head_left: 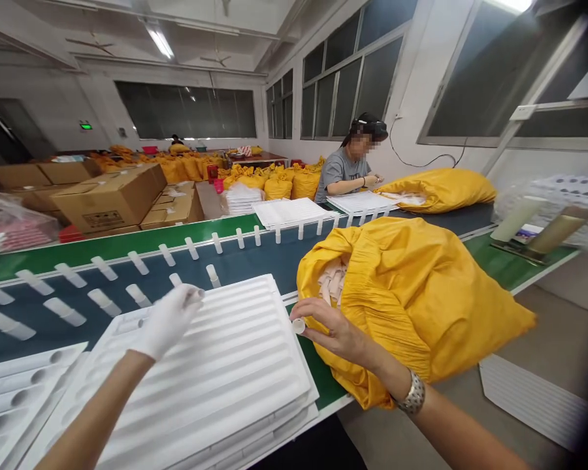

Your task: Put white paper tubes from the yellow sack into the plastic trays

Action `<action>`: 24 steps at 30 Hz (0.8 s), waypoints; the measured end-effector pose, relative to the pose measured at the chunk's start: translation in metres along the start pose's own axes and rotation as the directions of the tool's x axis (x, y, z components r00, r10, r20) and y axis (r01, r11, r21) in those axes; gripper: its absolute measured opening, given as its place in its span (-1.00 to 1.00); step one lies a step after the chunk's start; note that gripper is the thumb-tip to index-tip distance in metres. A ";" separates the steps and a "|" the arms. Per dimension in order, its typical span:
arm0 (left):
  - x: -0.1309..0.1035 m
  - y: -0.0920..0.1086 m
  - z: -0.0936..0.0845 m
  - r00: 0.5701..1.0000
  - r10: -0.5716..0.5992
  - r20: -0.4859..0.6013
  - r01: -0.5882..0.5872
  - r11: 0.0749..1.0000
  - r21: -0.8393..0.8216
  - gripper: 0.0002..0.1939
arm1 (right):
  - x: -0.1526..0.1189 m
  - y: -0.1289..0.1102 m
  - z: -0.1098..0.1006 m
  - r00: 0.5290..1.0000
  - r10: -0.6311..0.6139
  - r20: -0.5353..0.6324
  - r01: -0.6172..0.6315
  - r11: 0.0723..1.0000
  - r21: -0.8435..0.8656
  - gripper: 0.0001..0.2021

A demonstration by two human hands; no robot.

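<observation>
Right hand [340, 333], bare: thumb and fingers closed on a round piece [298, 325], seen end-on just left of the sack [421, 287]. Left hand [169, 323], gloved: fingers curled together above the trays [235, 365]; whether it grips anything cannot be told.

Done: tubes [138, 263] spaced in two rows along the belt [281, 271], beyond the left hand. Near row ends just past its fingertips; far row runs on beyond the right hand. Left, by judgement: pale pieces [332, 284] in the sack's mouth, beyond the right hand; work looks mid-run.

Unclear: sack's depth and count; held piece's length; the trays' left part, behind the left forearm; another tray [22, 398], left of that forearm, cut off by the frame
</observation>
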State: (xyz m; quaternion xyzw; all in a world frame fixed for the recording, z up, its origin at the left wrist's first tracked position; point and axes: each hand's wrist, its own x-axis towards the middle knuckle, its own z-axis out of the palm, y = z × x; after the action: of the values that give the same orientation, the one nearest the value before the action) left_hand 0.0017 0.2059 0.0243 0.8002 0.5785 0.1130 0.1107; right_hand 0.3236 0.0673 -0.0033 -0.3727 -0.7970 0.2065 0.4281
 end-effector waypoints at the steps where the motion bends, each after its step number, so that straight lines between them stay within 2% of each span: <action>1: -0.018 0.017 0.004 0.998 0.039 0.047 -0.033 0.993 -0.114 -0.61 | 0.001 -0.003 0.004 1.000 0.013 -0.017 -0.012 0.998 0.069 -0.82; 3: -0.053 0.050 0.014 0.968 0.158 0.195 -0.039 0.863 -0.505 -0.57 | 0.003 -0.010 0.014 0.993 0.048 -0.104 -0.019 0.964 0.266 -0.80; 5: -0.081 0.077 0.023 0.926 0.266 0.267 0.003 0.702 -0.712 -0.58 | 0.005 -0.018 0.024 0.975 0.089 -0.203 0.013 0.893 0.451 -0.75; 7: -0.098 0.092 0.027 0.903 0.329 0.277 0.025 0.604 -0.797 -0.60 | 0.006 -0.024 0.031 0.966 0.102 -0.239 0.044 0.843 0.537 -0.72; 9: -0.106 0.097 0.027 0.897 0.356 0.261 0.024 0.550 -0.835 -0.62 | 0.005 -0.029 0.032 0.972 0.097 -0.214 0.035 0.839 0.543 -0.75; 12: -0.111 0.097 0.023 0.891 0.362 0.273 0.034 0.546 -0.837 -0.62 | -0.002 -0.031 0.023 0.979 0.111 -0.170 -0.012 0.867 0.497 -0.80; 15: -0.115 0.102 0.023 0.896 0.355 0.265 0.010 0.581 -0.814 -0.59 | -0.009 -0.031 0.010 0.983 0.138 -0.122 -0.088 0.933 0.348 -0.81; 18: -0.121 0.110 0.035 0.928 0.338 0.156 -0.099 0.628 -0.772 -0.64 | -0.014 -0.031 0.000 0.981 0.173 -0.093 -0.155 0.973 0.170 -0.77; 20: -0.126 0.114 0.046 0.947 0.316 0.063 -0.175 0.668 -0.723 -0.66 | -0.016 -0.030 -0.003 0.974 0.213 -0.078 -0.202 0.971 0.124 -0.72; 22: -0.131 0.116 0.054 0.949 0.316 -0.006 -0.236 0.694 -0.680 -0.66 | -0.018 -0.030 -0.005 0.969 0.244 -0.044 -0.237 0.964 0.117 -0.69; 24: -0.137 0.117 0.056 0.939 0.343 -0.010 -0.260 0.694 -0.671 -0.64 | -0.021 -0.030 -0.006 0.971 0.237 0.013 -0.237 0.965 0.109 -0.66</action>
State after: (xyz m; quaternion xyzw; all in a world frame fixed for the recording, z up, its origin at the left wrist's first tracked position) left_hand 0.0829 0.0370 -0.0003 0.7972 0.3535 0.2811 0.4006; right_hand 0.3238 0.0327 0.0083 -0.4414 -0.7341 0.2996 0.4201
